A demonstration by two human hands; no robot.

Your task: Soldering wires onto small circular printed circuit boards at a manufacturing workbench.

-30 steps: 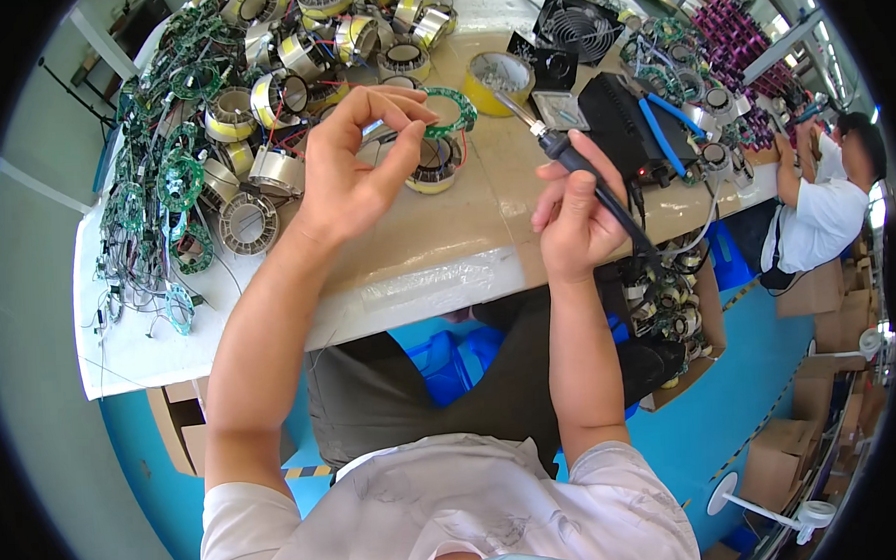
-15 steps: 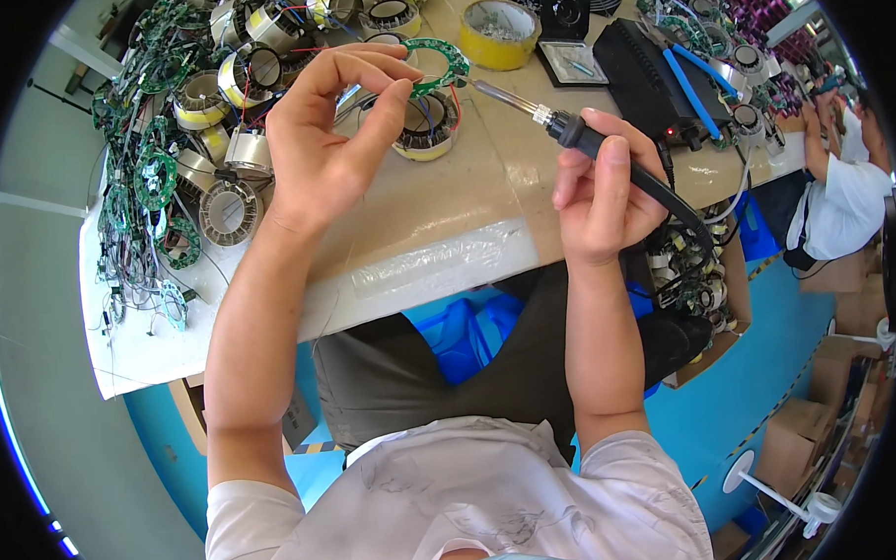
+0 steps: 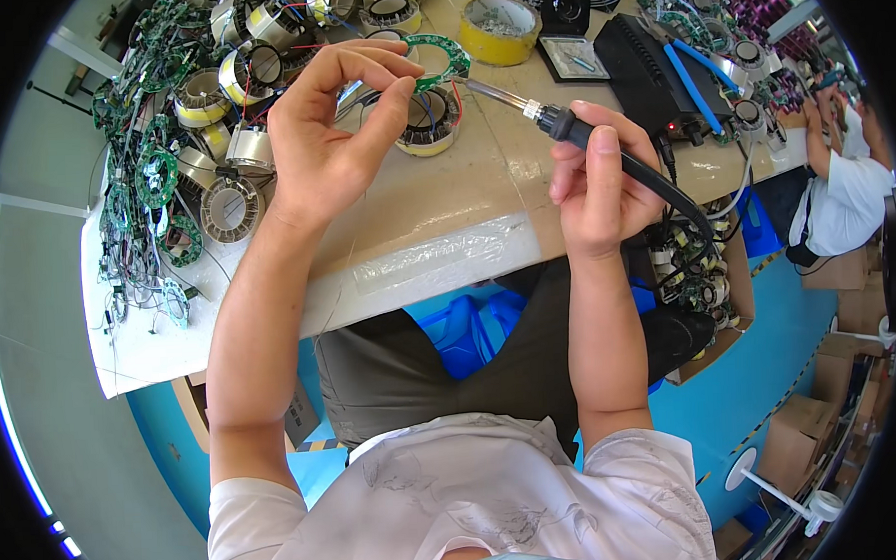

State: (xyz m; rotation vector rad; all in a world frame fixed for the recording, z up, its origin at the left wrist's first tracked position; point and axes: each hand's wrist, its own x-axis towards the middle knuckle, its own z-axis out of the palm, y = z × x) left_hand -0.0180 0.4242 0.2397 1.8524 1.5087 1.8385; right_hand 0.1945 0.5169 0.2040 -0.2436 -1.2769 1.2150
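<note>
Between the thumb and fingers of my left hand (image 3: 339, 131) is a green ring-shaped circuit board (image 3: 446, 49), held up off the table. Under it stands a round motor stator (image 3: 430, 132) with a yellow band; red and blue wires run up from it toward the board. My right hand (image 3: 607, 176) grips a soldering iron (image 3: 569, 128) by its black handle. The iron's tip touches or nearly touches the right edge of the board. A thin pointed metal tool shows partly behind my left fingers; which kind I cannot tell.
A heap of stators and green boards (image 3: 158, 177) covers the table's left side. Farther back stand a yellow tape roll (image 3: 500, 31) and a black soldering station (image 3: 648, 76) with blue-handled pliers (image 3: 693, 89) on it. A co-worker (image 3: 844, 182) is at the far right.
The soldering iron has shifted slightly left, its tip still at the board's edge. My left hand and the circuit board have barely moved.
</note>
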